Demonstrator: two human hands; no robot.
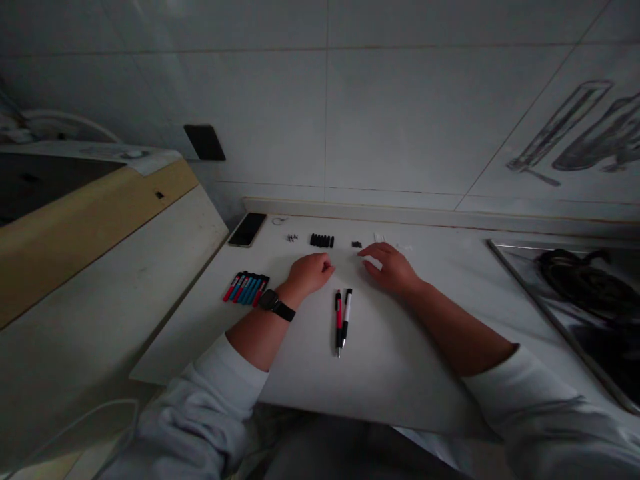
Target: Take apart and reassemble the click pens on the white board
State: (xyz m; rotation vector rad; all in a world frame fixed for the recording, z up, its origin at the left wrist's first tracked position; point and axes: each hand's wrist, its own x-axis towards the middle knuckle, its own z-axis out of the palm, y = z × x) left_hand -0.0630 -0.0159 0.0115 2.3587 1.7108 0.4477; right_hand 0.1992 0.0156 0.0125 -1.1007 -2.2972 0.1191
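Note:
My left hand (309, 273) rests on the white counter (390, 373) with its fingers curled in; nothing shows in it. A black watch (275, 305) is on that wrist. My right hand (390, 267) lies flat a little to the right, fingers loosely apart, holding nothing. Between and just in front of the hands lie two assembled pens, a red one (339, 321) and a white one (347, 315), side by side. Beyond the left hand sits a row of black pen grips (322, 241).
A row of red and blue pen barrels (246, 288) lies left of my left hand. A phone (247, 229) lies at the back left. Small springs (292, 237), tiny black parts (356, 245) and white parts (379, 237) line the back. A dark sink (590, 300) is at the right.

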